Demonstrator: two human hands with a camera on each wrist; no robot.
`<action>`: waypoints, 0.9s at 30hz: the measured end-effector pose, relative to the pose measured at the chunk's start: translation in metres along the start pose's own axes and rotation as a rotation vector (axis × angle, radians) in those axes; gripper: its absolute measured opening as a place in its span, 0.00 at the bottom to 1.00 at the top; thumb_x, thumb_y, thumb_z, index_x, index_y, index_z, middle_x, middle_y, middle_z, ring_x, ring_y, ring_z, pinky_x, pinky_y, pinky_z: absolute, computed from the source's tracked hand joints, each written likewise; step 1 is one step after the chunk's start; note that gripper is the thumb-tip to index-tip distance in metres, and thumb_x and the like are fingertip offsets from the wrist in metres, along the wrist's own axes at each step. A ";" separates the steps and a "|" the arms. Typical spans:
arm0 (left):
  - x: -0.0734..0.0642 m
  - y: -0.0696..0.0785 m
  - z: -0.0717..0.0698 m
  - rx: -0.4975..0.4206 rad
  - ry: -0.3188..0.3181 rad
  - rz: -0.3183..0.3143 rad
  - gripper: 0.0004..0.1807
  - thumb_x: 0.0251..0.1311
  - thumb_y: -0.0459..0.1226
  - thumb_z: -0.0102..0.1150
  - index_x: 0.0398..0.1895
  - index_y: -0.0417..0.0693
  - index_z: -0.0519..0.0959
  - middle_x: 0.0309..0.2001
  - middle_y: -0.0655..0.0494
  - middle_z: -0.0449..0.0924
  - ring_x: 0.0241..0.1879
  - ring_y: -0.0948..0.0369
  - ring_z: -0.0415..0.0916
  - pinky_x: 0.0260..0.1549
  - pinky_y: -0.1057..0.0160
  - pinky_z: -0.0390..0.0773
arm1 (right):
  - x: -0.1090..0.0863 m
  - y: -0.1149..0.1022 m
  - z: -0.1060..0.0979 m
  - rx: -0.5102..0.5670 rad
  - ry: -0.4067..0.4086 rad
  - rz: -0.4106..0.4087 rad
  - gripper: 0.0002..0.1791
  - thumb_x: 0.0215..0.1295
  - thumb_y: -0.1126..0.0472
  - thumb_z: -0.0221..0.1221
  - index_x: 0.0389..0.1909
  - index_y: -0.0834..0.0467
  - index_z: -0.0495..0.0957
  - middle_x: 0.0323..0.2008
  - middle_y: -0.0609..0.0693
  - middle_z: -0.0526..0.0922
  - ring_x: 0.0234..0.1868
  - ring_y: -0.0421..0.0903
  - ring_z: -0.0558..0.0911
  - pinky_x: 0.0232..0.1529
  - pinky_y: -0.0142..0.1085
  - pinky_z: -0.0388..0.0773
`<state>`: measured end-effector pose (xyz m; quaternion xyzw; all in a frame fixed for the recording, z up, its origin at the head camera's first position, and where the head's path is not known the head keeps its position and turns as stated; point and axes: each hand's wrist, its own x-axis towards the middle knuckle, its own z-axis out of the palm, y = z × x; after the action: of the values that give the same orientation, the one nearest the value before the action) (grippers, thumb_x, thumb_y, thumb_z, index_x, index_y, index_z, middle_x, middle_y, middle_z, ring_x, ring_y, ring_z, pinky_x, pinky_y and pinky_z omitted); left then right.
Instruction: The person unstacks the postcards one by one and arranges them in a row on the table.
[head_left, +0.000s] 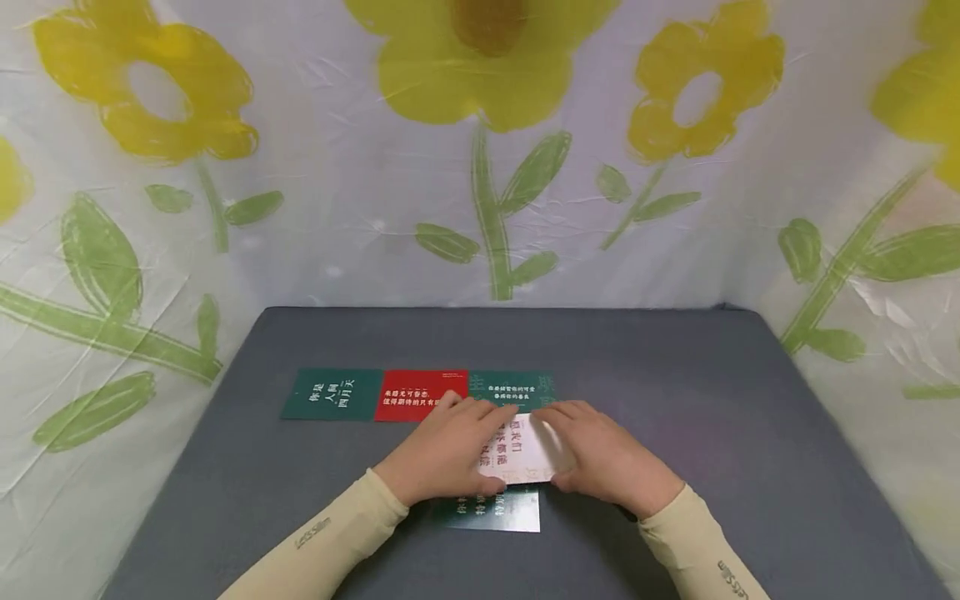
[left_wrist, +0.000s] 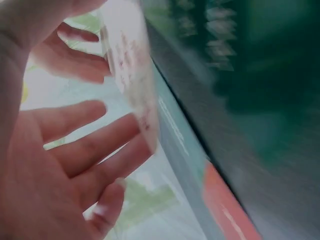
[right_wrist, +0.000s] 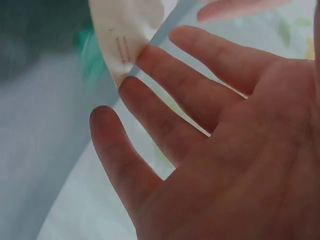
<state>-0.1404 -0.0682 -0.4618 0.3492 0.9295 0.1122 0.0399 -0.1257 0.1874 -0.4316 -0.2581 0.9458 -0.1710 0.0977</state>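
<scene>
Here, the left hand and right hand both pinch a white card printed with reddish Chinese characters, thumbs at its near edge and fingertips at its far edge. It is raised off the grey tabletop, partly hiding a glossy green card in the head view. Beyond lies a row: a dark green card, a red card and a white-lettered green card.

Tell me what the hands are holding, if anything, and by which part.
A white printed card, by its two ends: the left hand grips its left end, the right hand its right end.
</scene>
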 end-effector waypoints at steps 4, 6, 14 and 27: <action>0.049 0.010 0.000 0.023 0.025 0.002 0.56 0.51 0.65 0.77 0.82 0.56 0.68 0.68 0.59 0.81 0.63 0.60 0.78 0.62 0.54 0.70 | -0.001 0.037 -0.017 0.026 0.019 0.051 0.44 0.51 0.67 0.80 0.72 0.61 0.75 0.72 0.59 0.78 0.74 0.63 0.73 0.66 0.58 0.79; 0.073 0.014 0.000 0.013 0.017 -0.013 0.56 0.52 0.65 0.76 0.83 0.56 0.67 0.69 0.59 0.81 0.64 0.59 0.78 0.62 0.54 0.69 | 0.000 0.056 -0.023 0.044 0.024 0.078 0.44 0.52 0.69 0.77 0.73 0.62 0.74 0.73 0.61 0.76 0.75 0.65 0.70 0.67 0.60 0.77; 0.137 0.018 0.007 -0.033 -0.049 -0.061 0.57 0.55 0.66 0.75 0.84 0.56 0.64 0.73 0.58 0.79 0.66 0.58 0.78 0.62 0.53 0.67 | 0.006 0.103 -0.024 0.062 0.033 0.181 0.49 0.57 0.70 0.73 0.81 0.60 0.65 0.81 0.62 0.67 0.80 0.69 0.61 0.70 0.73 0.66; 0.138 0.004 0.017 -0.055 -0.072 -0.103 0.57 0.54 0.66 0.77 0.84 0.56 0.66 0.72 0.60 0.80 0.64 0.58 0.80 0.66 0.50 0.67 | 0.023 0.101 -0.012 0.107 0.007 0.223 0.52 0.56 0.70 0.72 0.83 0.59 0.62 0.82 0.63 0.65 0.80 0.69 0.62 0.73 0.74 0.63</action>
<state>-0.2388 0.0289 -0.4767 0.3035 0.9407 0.1231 0.0885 -0.1940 0.2606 -0.4605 -0.1451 0.9585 -0.2103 0.1267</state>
